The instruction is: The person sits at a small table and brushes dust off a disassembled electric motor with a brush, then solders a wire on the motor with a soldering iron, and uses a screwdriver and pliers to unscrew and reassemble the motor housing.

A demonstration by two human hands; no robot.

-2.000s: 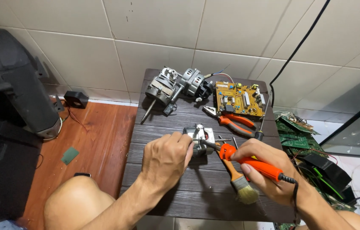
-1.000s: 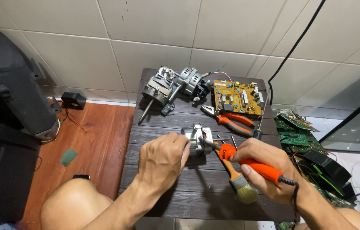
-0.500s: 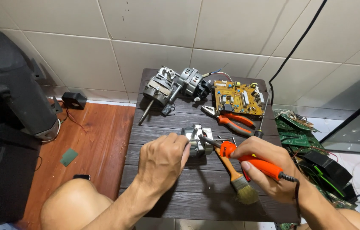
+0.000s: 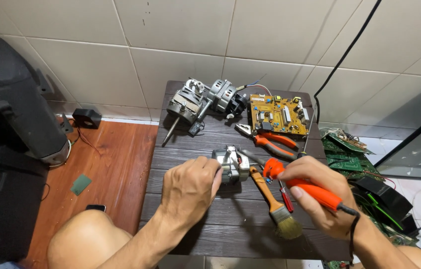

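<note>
Left hand (image 4: 189,192): rests on the dark slatted wooden tabletop (image 4: 195,234), fingers curled, its grip closed around the left side of the small silver metal motor (image 4: 231,164), which sits near the tabletop's middle. Position unchanged across the last two seconds; the motor stays pinned in the same spot.

Right hand (image 4: 322,197): grip wrapped around the orange-handled soldering iron (image 4: 302,185), metal tip pointing left toward the motor. The tip holds beside the motor's right side as before; contact cannot be told. Only slight wrist shift is noted, so the work reads as a steady, continuing hold at one point.

Under the right hand: wooden-handled paintbrush with pale bristles (image 4: 275,204) and a thin red-handled screwdriver (image 4: 285,197), lying flat.

Behind: two larger grey motors (image 4: 200,102), orange-handled pliers (image 4: 270,142), yellow-brown circuit board (image 4: 279,115), none shifted.
</note>
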